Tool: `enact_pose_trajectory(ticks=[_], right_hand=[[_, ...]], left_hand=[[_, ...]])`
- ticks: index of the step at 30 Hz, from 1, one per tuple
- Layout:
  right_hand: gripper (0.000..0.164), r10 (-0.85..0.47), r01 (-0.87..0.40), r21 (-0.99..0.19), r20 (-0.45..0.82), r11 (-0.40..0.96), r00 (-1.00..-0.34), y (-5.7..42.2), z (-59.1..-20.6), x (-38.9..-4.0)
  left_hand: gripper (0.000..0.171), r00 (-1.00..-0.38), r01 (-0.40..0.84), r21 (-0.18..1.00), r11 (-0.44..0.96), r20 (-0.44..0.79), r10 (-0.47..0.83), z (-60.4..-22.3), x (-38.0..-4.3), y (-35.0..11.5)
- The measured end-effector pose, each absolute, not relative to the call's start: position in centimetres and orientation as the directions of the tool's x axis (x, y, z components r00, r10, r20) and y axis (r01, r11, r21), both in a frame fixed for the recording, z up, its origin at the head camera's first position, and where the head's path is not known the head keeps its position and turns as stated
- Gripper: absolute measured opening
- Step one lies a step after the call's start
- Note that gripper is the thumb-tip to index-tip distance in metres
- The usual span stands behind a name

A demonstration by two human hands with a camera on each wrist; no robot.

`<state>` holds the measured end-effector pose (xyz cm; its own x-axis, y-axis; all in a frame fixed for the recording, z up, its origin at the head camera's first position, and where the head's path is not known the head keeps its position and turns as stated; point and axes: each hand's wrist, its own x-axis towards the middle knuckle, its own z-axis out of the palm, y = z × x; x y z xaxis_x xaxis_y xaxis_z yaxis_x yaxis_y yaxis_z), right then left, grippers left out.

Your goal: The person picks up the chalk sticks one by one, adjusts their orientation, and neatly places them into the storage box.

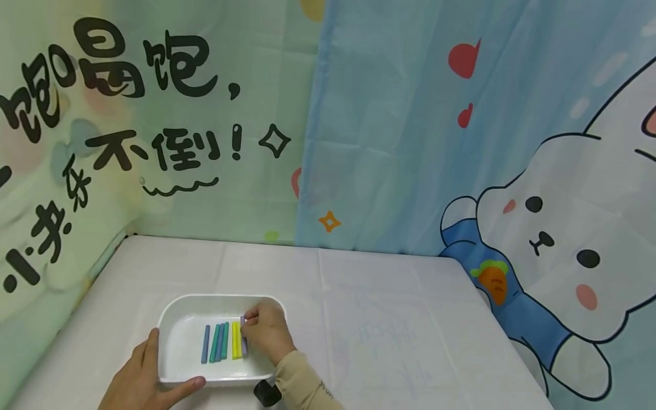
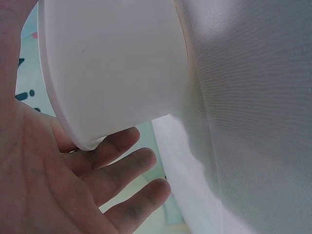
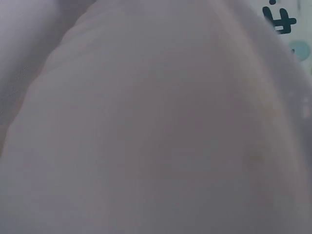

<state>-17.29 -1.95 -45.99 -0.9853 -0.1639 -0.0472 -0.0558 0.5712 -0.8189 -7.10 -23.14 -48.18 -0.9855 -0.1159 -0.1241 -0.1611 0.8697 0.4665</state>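
Note:
A white tray (image 1: pixel 176 364) with rounded corners lies on the table. In it a row of slim sticks stands side by side: a blue stick (image 1: pixel 205 344) at the left, then green and blue ones close together, two yellow sticks (image 1: pixel 236 340) and a lavender stick (image 1: pixel 244 346) at the right end. My right hand (image 1: pixel 269 333) pinches the upper part of the lavender stick, partly covering it. My left hand (image 1: pixel 140 376) rests against the tray's near left corner, thumb along the front rim. In the left wrist view its fingers (image 2: pixel 129 165) extend loosely beside the tray wall.
A white cloth covers the table (image 1: pixel 379 324). Behind it hang a green curtain (image 1: pixel 256 199) with black lettering and a blue curtain (image 1: pixel 389 142) with a cartoon rabbit. A small black device (image 1: pixel 267 393) sits by the right wrist. A pale blurred surface fills most of the right wrist view.

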Motion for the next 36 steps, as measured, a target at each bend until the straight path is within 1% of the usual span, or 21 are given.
enact_pose_trajectory(ticks=[4,9,15,21,23,26,29,32,36], right_hand=[[0.014,-0.15,-0.062,-0.805,-0.033,0.59,-0.988,-2.1,-46.4,-17.1],[0.016,-0.135,-0.048,-0.785,-0.045,0.617,-0.99,-2.2,-46.6,-17.1],[0.018,-0.128,-0.039,-0.777,-0.055,0.628,-0.99,-2.4,-46.8,-17.1],[0.01,-0.147,-0.064,-0.774,-0.038,0.63,-0.988,-2.4,-46.7,-17.2],[0.014,-0.164,-0.109,-0.771,0.006,0.627,-0.986,-2.3,-46.5,-17.2],[0.026,-0.186,-0.185,-0.768,0.086,0.614,-0.979,-1.9,-45.9,-17.2],[0.035,-0.178,-0.246,-0.737,0.172,0.63,-0.969,-1.1,-44.8,-17.1],[0.046,-0.151,-0.279,-0.682,0.242,0.676,-0.959,0.3,-43.7,-17.1],[0.058,-0.113,-0.279,-0.597,0.3,0.752,-0.947,3.1,-42.7,-17.2]], left_hand=[[0.144,-0.983,-0.171,0.463,0.87,-0.143,-0.117,-48.2,-7.2,-23.1],[0.146,-0.981,-0.177,0.462,0.869,-0.155,-0.117,-48.3,-7.3,-23.0],[0.146,-0.982,-0.173,0.457,0.872,-0.146,-0.119,-48.3,-7.3,-23.0],[0.142,-0.985,-0.159,0.444,0.882,-0.132,-0.111,-48.4,-7.3,-23.1],[0.141,-0.986,-0.154,0.444,0.883,-0.121,-0.111,-48.4,-7.2,-23.1],[0.141,-0.987,-0.15,0.447,0.882,-0.113,-0.11,-48.5,-7.2,-23.2],[0.142,-0.986,-0.157,0.442,0.883,-0.127,-0.111,-48.5,-7.3,-23.2],[0.142,-0.983,-0.164,0.437,0.884,-0.146,-0.11,-48.4,-7.4,-23.2],[0.143,-0.983,-0.158,0.431,0.888,-0.149,-0.103,-48.3,-7.5,-23.2]])
